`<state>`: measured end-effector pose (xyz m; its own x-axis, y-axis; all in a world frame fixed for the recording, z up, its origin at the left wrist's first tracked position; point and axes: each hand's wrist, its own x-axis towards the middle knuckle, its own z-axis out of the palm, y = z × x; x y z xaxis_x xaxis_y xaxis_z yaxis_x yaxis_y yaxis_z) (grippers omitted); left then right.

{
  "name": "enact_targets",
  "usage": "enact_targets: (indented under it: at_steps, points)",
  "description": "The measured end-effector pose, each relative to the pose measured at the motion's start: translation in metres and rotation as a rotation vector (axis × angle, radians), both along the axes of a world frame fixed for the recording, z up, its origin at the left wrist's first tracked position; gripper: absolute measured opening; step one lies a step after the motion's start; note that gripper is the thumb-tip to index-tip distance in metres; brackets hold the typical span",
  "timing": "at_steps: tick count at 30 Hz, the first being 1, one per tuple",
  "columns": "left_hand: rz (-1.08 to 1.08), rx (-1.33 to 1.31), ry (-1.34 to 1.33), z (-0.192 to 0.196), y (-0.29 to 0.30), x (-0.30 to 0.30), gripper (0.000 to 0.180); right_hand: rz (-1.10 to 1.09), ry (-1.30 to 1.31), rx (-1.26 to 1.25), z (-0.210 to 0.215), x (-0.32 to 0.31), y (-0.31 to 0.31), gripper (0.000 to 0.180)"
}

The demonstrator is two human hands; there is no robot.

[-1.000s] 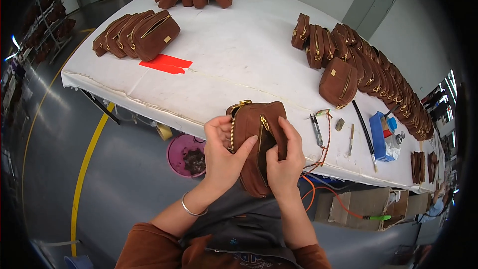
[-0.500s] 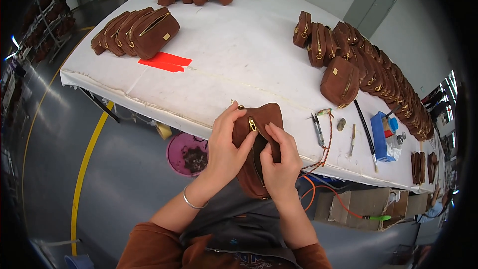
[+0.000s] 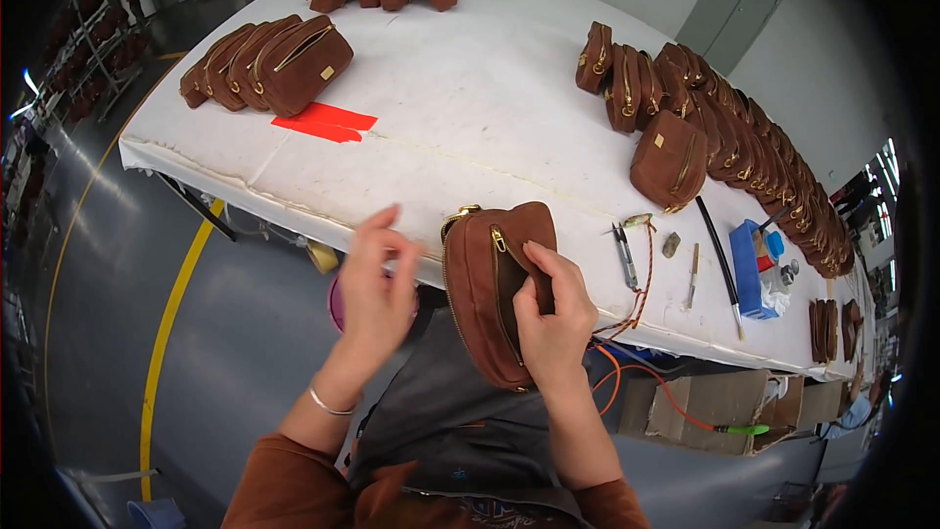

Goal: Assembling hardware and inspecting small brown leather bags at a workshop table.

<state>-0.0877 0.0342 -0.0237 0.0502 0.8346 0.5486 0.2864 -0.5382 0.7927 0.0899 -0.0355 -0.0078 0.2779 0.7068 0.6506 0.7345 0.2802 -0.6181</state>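
A brown zippered bag (image 3: 473, 279) stands tilted at the near table edge, in front of my body. Its front zipper is partly undone, and the gold zipper pull hangs near the upper end of the opening. My right hand (image 3: 554, 309) grips the bag's right side, fingers and thumb closed on the edge of the opening. Off to the left of the bag, my left hand (image 3: 377, 284) is in the air with its fingers apart, holding nothing. A bracelet circles that wrist.
Brown bags stand in rows on the white table (image 3: 470, 88), with a long row (image 3: 744, 137) at right. Red strips (image 3: 328, 121) lie at left. Tweezers (image 3: 625, 255), a brush (image 3: 720, 264) and a blue box (image 3: 752, 269) lie right. Below are a pink basin (image 3: 337, 306) and cardboard box (image 3: 705, 409).
My left hand has let go of the bag and moved left, away from it. The right hand keeps its hold, and the bag has barely shifted.
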Motion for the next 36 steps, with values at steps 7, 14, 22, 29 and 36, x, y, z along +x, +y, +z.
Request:
enact_targets:
  at_steps: [7, 14, 22, 29, 36]
  points:
    - [0.317, -0.201, -0.132, -0.023, 0.026, -0.075, 0.023, 0.001, 0.002, -0.011, 0.004, -0.003, 0.001, 0.036]
    - [-0.152, 0.109, 0.197, 0.018, -0.001, 0.009, 0.052, 0.002, -0.023, -0.025, 0.004, -0.004, -0.002, 0.034]
    - [-0.095, 0.025, 0.059, 0.001, 0.009, 0.056, 0.043, 0.045, -0.016, 0.018, 0.007, -0.008, -0.005, 0.029]
    - [-0.107, 0.083, -0.02, 0.011, 0.005, 0.067, 0.029, 0.012, -0.097, 0.042, 0.019, -0.006, 0.009, 0.019]
    - [0.037, 0.035, -0.089, 0.005, 0.013, 0.077, 0.024, 0.053, -0.109, 0.077, 0.022, -0.002, 0.019, 0.012]
